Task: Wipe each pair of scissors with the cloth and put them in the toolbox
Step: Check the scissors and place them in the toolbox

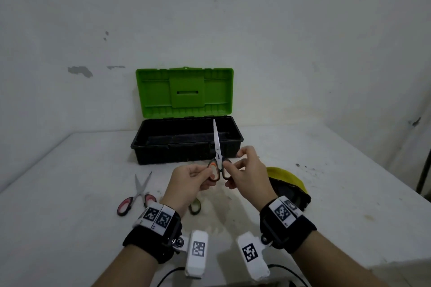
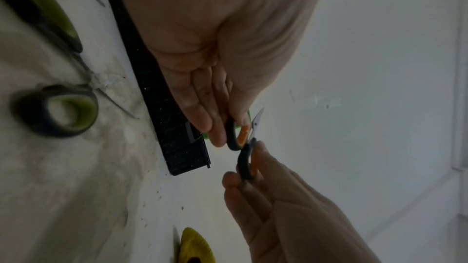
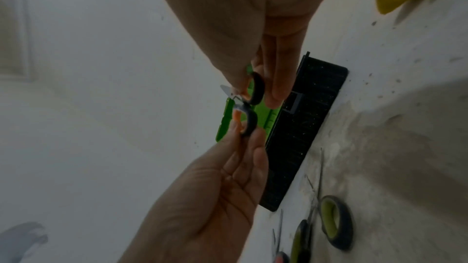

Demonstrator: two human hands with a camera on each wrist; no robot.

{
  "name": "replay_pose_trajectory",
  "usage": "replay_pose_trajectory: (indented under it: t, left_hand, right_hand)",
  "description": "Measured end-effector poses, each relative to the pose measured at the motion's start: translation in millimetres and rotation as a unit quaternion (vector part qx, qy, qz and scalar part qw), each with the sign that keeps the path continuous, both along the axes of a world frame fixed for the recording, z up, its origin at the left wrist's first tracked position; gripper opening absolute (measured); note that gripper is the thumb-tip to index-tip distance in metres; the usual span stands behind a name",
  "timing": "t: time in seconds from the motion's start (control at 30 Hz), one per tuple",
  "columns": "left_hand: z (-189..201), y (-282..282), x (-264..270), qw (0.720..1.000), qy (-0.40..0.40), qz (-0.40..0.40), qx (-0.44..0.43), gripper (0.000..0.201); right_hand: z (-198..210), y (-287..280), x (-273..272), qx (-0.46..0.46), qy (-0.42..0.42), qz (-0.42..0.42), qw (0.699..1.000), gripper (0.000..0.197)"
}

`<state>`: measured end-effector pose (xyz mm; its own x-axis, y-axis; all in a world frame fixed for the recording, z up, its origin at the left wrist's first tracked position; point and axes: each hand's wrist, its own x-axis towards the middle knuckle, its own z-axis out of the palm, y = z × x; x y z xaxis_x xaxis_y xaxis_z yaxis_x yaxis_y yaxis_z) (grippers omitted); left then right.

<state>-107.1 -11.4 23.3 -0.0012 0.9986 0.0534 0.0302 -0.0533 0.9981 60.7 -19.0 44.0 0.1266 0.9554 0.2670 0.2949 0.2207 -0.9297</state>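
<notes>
Holding the orange-handled scissors point(image 1: 217, 161) up in the air with both hands, I have one handle loop in each: my left hand point(image 1: 186, 182) pinches the left loop between thumb and fingers point(image 2: 202, 119), my right hand point(image 1: 248, 172) pinches the right loop the same way. The blades are together and point up and away from me, toward the toolbox.

The grip is light — only fingertips on smooth loops. If one hand lets go before the other holds firm, the scissors can swing or fall on the counter point(image 1: 326, 216). If I pull the loops apart, the blades open, and an open edge is a danger for the fingers when I wipe.

On the counter below my left wrist lie the green-handled scissors point(image 2: 60, 107), partly hidden in the head view; to their left the pink-handled scissors point(image 1: 137, 198), blades a little open. Reaching down carelessly, I could touch those points. The yellow cloth point(image 1: 288, 180) lies just behind my right hand, not in hand yet, so wiping is not started, I judge.

Farther, the toolbox point(image 1: 186, 147) stands open with its green lid point(image 1: 184, 92) upright against the wall. A knock on the lid might close it.
</notes>
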Motion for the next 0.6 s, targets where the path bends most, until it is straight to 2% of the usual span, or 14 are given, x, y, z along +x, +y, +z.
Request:
replay_pose_trajectory:
  t: [0.2,0.3,0.37,0.43,0.6]
  left_hand:
    - [19,11,-10,0.998,0.054,-0.019,0.034,0.013]
    - [28,25,-16,0.995,0.08,-0.003,0.054,0.01]
    - [35,33,-21,0.993,0.093,-0.001,0.068,0.009]
    - [43,42,-27,0.992,0.1,-0.006,0.082,0.007]
    - [57,98,-90,0.979,0.164,0.079,0.095,0.031]
  right_hand:
    - [-5,18,-20,0.052,-0.197,-0.058,0.977,0.032]
    - [5,32,-30,0.076,-0.228,-0.054,0.969,0.032]
    - [15,42,-35,0.076,-0.226,-0.041,0.97,0.05]
    - [26,52,-37,0.076,-0.219,-0.042,0.972,0.056]
    - [59,105,-18,0.051,-0.265,-0.103,0.957,0.055]
